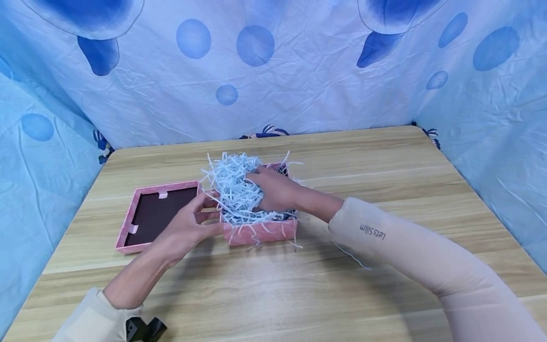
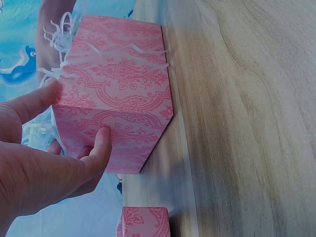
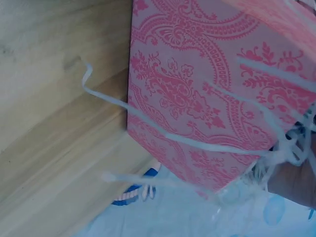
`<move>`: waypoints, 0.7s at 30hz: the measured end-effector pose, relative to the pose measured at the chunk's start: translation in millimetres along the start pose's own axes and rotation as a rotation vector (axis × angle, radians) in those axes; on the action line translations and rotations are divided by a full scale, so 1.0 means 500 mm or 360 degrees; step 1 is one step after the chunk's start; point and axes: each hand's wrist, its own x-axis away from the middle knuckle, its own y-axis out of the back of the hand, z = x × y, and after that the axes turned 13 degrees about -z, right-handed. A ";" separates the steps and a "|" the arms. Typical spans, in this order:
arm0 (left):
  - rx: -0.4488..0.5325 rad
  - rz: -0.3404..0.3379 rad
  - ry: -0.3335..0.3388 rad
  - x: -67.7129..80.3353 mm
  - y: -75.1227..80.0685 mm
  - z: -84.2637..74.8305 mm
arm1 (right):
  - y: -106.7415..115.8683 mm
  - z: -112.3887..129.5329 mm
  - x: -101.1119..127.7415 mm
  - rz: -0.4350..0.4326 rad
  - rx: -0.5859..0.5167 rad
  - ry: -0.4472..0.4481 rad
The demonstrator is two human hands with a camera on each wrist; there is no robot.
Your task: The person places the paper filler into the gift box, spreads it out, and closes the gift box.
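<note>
A pink patterned box (image 1: 262, 233) stands on the table, heaped with pale blue shredded paper (image 1: 235, 183). My left hand (image 1: 190, 230) holds the box at its near left corner. In the left wrist view, that hand's thumb and fingers (image 2: 102, 143) lie against two walls of the box (image 2: 118, 74). From the right, my right hand (image 1: 278, 190) reaches in over the box and grips the shredded paper, its fingertips buried in the strands. In the right wrist view, only a dim part of the hand (image 3: 296, 182) shows behind the box wall (image 3: 182, 94).
To the left of the box lies a pink lid (image 1: 124, 237), its dark inside facing up. Loose strands hang over the box's walls, and one strand (image 1: 352, 256) dangles by the right sleeve. Blue printed curtains (image 1: 282, 95) surround the wooden table (image 1: 273, 299).
</note>
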 end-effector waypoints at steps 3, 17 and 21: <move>-0.0003 -0.0002 -0.0001 0.000 0.000 0.000 | 0.003 0.005 0.010 -0.0081 0.0112 0.0022; -0.0002 0.0014 -0.0002 -0.003 0.001 0.004 | -0.001 0.017 0.027 -0.0413 0.0212 0.0244; 0.0034 0.0022 -0.0008 -0.002 0.000 0.003 | -0.002 0.018 0.028 -0.0255 0.0240 0.0318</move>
